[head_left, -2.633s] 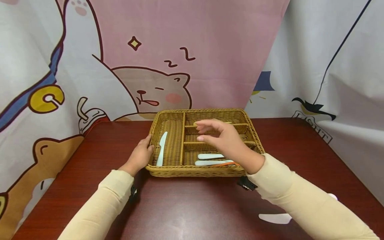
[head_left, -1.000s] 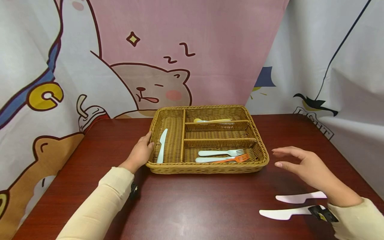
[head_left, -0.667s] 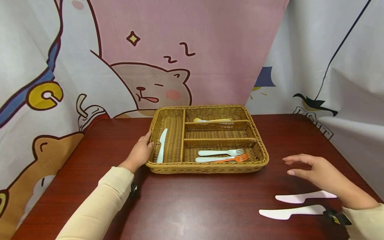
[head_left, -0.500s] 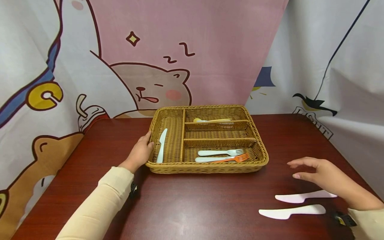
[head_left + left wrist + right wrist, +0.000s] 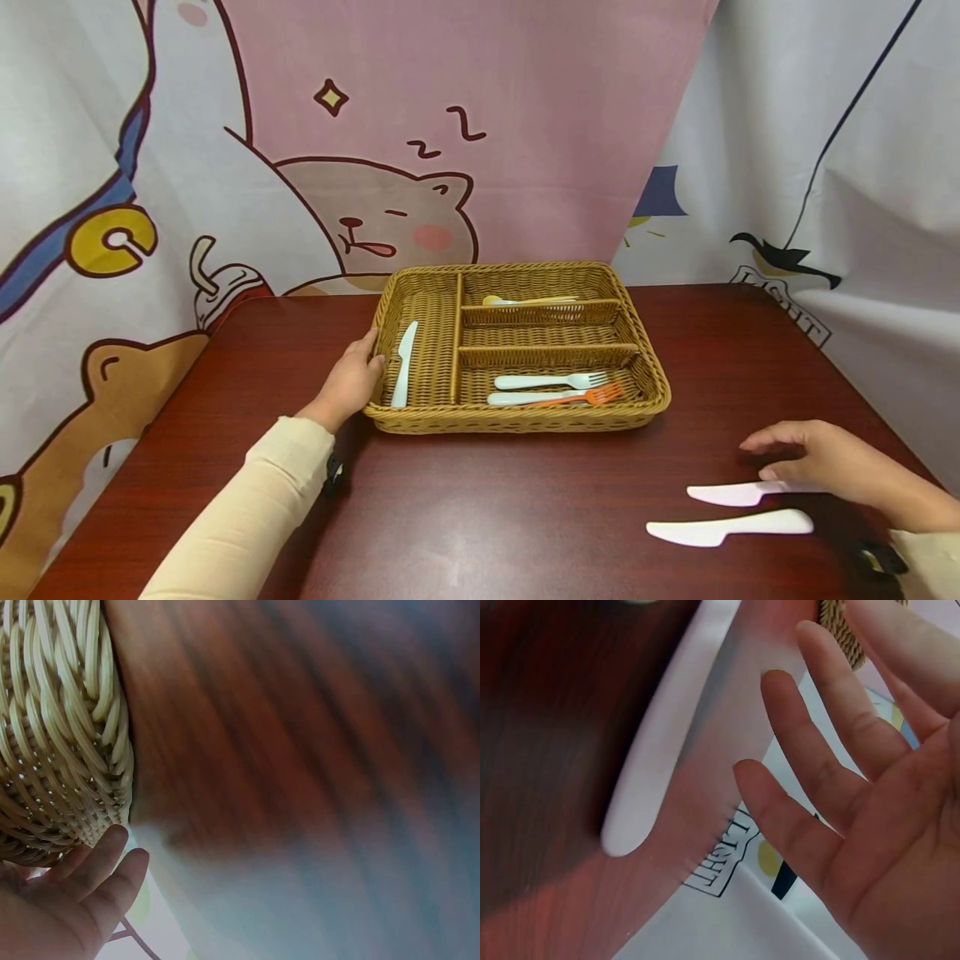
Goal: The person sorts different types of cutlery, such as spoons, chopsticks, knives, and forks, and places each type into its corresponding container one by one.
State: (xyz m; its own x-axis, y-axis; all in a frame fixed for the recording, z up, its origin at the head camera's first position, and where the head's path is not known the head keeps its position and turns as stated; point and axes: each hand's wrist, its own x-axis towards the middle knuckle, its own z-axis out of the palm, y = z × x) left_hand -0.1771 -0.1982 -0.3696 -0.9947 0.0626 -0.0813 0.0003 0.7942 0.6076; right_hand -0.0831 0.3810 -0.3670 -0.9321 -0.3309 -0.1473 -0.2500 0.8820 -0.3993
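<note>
My left hand [image 5: 351, 385] rests against the left side of a wicker basket [image 5: 517, 423], its thumb near the rim. In the left wrist view, its fingers [image 5: 120, 881] lie fairly straight alongside the woven wall. My right hand [image 5: 832, 458] hovers over the handle of a pale pink knife [image 5: 723, 495] on the table, thumb and fingers apart with nothing between them. The right wrist view shows that handle [image 5: 664, 742] beside the spread fingers. A white knife [image 5: 697, 533] lies just in front of the pink one, blades pointing left.
The basket's left compartment holds a light blue knife [image 5: 406, 362]. At its front right are a pale fork [image 5: 540, 382], an orange fork [image 5: 600, 394] and a pale handle [image 5: 517, 399]. Yellow and pale cutlery [image 5: 517, 302] lies in the back compartment. A printed curtain [image 5: 555, 150] hangs behind the table.
From over the basket, my right hand has moved right and toward me, then lowered over the pink knife's handle. My left hand stays at the basket's left side.
</note>
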